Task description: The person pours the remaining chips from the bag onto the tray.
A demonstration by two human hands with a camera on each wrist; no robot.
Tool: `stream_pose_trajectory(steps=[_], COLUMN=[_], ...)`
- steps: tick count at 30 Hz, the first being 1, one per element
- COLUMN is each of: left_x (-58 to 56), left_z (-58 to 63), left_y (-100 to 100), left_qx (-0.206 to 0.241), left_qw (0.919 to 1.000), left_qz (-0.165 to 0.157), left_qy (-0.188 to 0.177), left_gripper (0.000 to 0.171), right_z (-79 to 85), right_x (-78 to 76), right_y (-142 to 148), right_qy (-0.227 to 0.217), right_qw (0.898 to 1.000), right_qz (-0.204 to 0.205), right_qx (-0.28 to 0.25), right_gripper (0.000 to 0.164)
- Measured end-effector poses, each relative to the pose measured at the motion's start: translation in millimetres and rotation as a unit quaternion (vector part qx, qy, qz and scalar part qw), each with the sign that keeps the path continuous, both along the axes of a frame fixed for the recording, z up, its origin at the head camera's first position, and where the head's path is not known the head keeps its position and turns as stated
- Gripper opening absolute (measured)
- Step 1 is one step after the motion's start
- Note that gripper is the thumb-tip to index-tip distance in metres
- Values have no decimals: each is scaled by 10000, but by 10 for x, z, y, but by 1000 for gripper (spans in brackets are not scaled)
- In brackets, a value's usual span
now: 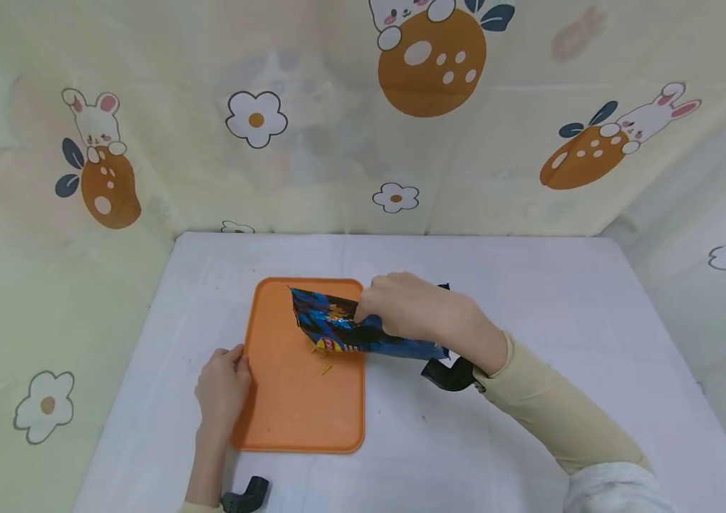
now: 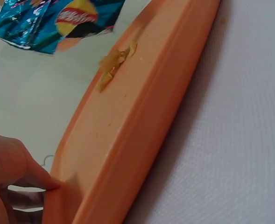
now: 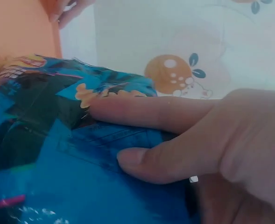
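Note:
My right hand point(image 1: 420, 308) grips a shiny blue chip bag point(image 1: 326, 320) from above. The bag lies on its side over the right part of an orange tray point(image 1: 298, 413), its left end above the tray. In the right wrist view, thumb and index finger point(image 3: 149, 112) press on the bag's printed face. A few yellow chip pieces point(image 2: 115, 64) lie on the tray below the bag, with small crumbs around. At the tray's left edge, my left hand point(image 1: 224, 388) pinches the rim between thumb and fingers. The bag's contents are hidden.
The tray stands on a white-covered table point(image 1: 484, 442). A patterned curtain point(image 1: 324, 171) with rabbits and flowers hangs behind the table and along its sides. Black wrist mounts point(image 1: 449, 375) sit by both wrists. Tiny crumbs dot the table right of the tray.

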State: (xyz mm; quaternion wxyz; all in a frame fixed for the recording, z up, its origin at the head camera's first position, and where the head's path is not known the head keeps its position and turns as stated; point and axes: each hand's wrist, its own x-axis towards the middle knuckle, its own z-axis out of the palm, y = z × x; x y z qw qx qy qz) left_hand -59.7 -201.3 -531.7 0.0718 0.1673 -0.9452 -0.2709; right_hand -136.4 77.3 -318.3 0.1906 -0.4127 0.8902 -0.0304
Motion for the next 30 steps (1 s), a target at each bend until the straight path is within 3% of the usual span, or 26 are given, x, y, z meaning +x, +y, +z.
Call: stream_pose_trajectory(steps=[6,15,22,30], left_x=[0,-2,10,9], left_z=[13,6,9,7], left_y=[8,14,7,16], left_qx=[-27,-59,-33,11], left_qw=[10000,10000,10000,10000], left_qz=[47,63,37,69], left_qy=[-2,-23,6,-64], left_gripper=[31,30,31,31], right_z=[4,4,31,18], right_x=[-25,-51,-77,-106], right_y=[-2,9,35,52], right_qy=[72,-181,-62,-331], right_qw=[9999,9998,9998,9992], right_qz=[27,-101,-18,-133], right_qx=[-83,-29,-165,-161], right_gripper=[44,47,48,49])
